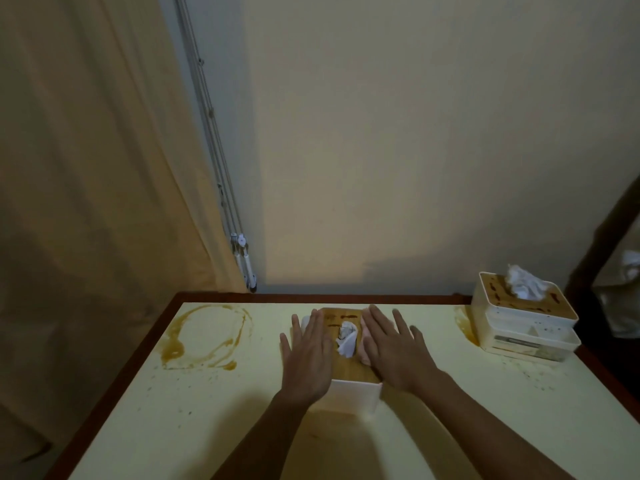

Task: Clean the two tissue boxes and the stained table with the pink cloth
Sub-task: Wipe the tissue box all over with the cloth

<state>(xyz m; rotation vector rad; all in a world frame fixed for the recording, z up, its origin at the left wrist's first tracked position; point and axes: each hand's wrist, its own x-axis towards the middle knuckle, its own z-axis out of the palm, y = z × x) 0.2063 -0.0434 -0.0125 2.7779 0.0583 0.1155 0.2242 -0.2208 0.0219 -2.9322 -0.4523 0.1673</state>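
The pink cloth (364,353) lay on the lid of the near tissue box (353,393), mid-tabletop (242,410), pressed under my right grip (394,348), fingers straight and spread. My left grip (306,355), equally flat, steadied the lid. The far tissue box (519,327) and brown ring stain (204,337) looked unwiped: early going, I judged.

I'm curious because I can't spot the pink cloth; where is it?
In the head view, the pink cloth lies on the wooden lid of the middle tissue box, mostly under the right hand, just right of the white tissue.
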